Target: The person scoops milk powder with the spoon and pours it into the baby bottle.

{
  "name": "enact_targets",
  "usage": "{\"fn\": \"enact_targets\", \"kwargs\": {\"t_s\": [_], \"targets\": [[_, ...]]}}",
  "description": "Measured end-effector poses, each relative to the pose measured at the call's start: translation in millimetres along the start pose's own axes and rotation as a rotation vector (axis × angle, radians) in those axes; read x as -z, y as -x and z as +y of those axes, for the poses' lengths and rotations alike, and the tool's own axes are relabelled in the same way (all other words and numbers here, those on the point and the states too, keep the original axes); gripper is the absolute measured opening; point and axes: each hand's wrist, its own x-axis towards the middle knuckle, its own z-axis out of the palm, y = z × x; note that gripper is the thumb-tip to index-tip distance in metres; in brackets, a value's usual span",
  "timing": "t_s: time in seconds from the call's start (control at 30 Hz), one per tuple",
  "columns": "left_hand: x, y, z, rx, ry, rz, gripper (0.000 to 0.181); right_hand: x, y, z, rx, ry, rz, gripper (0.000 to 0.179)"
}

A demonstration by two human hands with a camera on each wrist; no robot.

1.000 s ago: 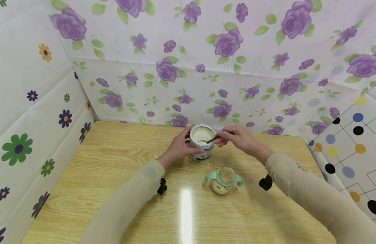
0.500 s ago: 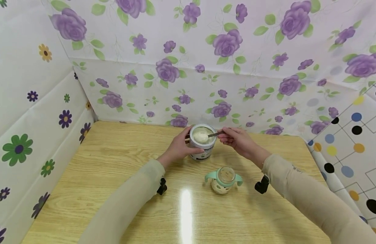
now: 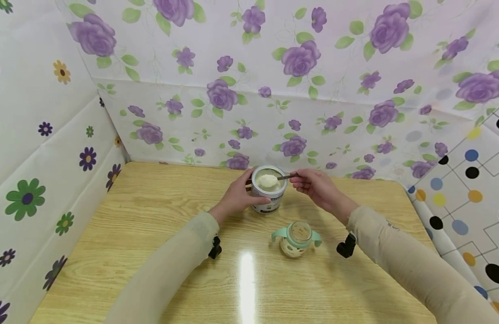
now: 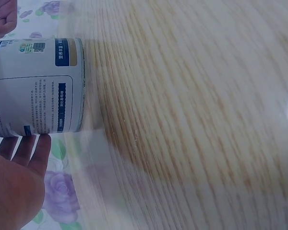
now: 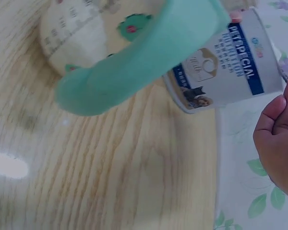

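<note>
A white can of milk powder point(image 3: 268, 206), its top off, stands upright near the table's back edge. My left hand point(image 3: 234, 194) grips its side, thumb across the front; in the left wrist view, fingers curl along the can point(image 4: 38, 96). My right hand point(image 3: 319, 188) pinches the handle of a metal spoon point(image 3: 287, 177). Heaped pale powder point(image 3: 268, 181) sits on the spoon's bowl, over the can's mouth. In the right wrist view, my right hand point(image 5: 282, 139) is beside the can point(image 5: 230, 67), the spoon mostly out of frame.
Closer to me than the can stands a topless baby bottle point(image 3: 294, 248) with green handles. One green handle point(image 5: 120, 72) looms large in the right wrist view. Flowered cloth point(image 3: 192, 112) hangs right behind the wooden table point(image 3: 152, 216).
The spoon, earlier dipped in the powder, has come up heaped and levelled over the can's mouth, with my right hand shifting slightly. My left hand, can and bottle have stayed put.
</note>
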Motion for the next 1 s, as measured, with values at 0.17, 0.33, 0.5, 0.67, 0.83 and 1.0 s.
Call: {"fn": "enact_targets", "kwargs": {"t_s": [0.17, 0.33, 0.5, 0.67, 0.83, 1.0], "targets": [[0.0, -0.2, 0.3, 0.007, 0.002, 0.001, 0.1, 0.5, 0.1, 0.3, 0.024, 0.009, -0.001, 0.031], [0.8, 0.2, 0.0, 0.011, 0.01, 0.0, 0.099, 1.2, 0.5, 0.8, 0.012, 0.022, 0.01, 0.03], [0.9, 0.6, 0.5, 0.011, 0.005, -0.003, 0.099, 1.7, 0.1, 2.1, 0.015, 0.014, 0.01, 0.03], [0.4, 0.9, 0.7, 0.012, 0.01, -0.005, 0.099, 1.6, -0.6, 2.7, 0.003, 0.014, 0.013, 0.031], [0.2, 1.1, 1.4, 0.009, 0.012, -0.006, 0.099, 1.6, -0.3, 3.7, -0.009, -0.039, 0.012, 0.033], [0.0, 1.4, 1.8, 0.009, 0.014, -0.004, 0.099, 4.2, -0.1, 5.1, -0.007, -0.086, -0.002, 0.035]]}}
